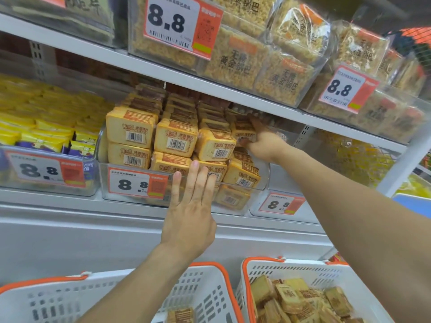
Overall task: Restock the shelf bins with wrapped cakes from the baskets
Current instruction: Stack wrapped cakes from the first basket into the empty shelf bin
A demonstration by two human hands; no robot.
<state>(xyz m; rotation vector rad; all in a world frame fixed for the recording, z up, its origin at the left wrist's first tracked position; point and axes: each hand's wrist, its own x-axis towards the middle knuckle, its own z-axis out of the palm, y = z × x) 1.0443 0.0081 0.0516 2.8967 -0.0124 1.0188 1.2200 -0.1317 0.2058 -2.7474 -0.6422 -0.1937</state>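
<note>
While clear shelf bin (256,183) above both hands looks nearly full of stacked wrapped cakes (176,138), restock seems late-stage. Right basket (291,268) under right arm holds many cakes; left basket (205,287) below left wrist near empty. Left hand (190,213) flat, fingers straight against bin front. Right hand (262,142) grips top-right cake (243,131), seating it.

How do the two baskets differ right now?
The right basket holds a heap of wrapped cakes; the left basket shows only one cake in what's visible. An arm crosses the left basket; the right is mostly unobstructed. Both are white, slotted, orange-handled.
</note>
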